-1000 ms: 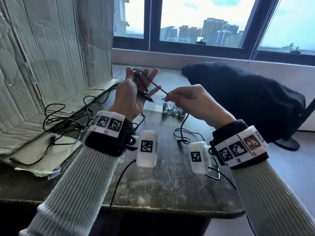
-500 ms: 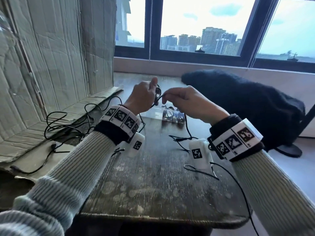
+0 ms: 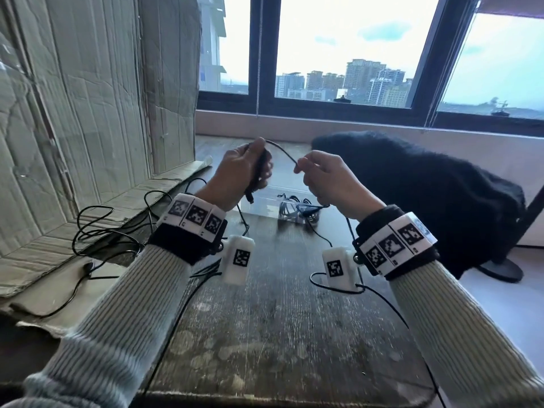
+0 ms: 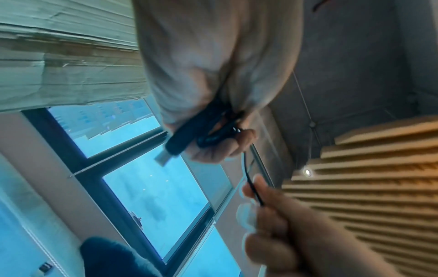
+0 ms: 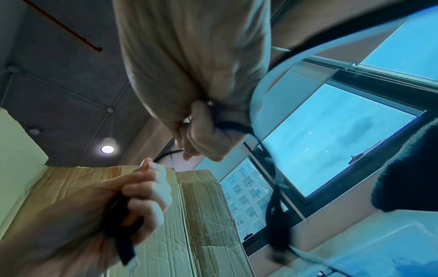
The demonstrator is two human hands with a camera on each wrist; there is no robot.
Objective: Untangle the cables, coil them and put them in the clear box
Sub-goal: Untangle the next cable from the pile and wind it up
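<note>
My left hand (image 3: 250,169) is raised over the table and grips a small coil of thin black cable (image 3: 282,150), whose USB plug (image 4: 174,143) sticks out below the fingers. The cable arcs from that fist across to my right hand (image 3: 312,172), which pinches it a short way off. In the left wrist view the plug and a loop (image 4: 218,135) sit in the curled fingers. The rest of the cable hangs from the right hand down to the table. The clear box (image 3: 273,206) lies on the table beyond both hands with coiled cables (image 3: 297,209) inside.
A tangle of black cables (image 3: 103,234) lies on flattened cardboard (image 3: 44,254) at the left. Upright cardboard (image 3: 88,83) stands along the left side. A dark fluffy cushion (image 3: 412,184) sits on a chair at the right. The wooden table (image 3: 279,334) ends just below my forearms.
Both hands have risen and drawn slightly apart. The left hand went from spread fingers with loops over them to a closed fist round the coil; the right keeps pinching the cable.
</note>
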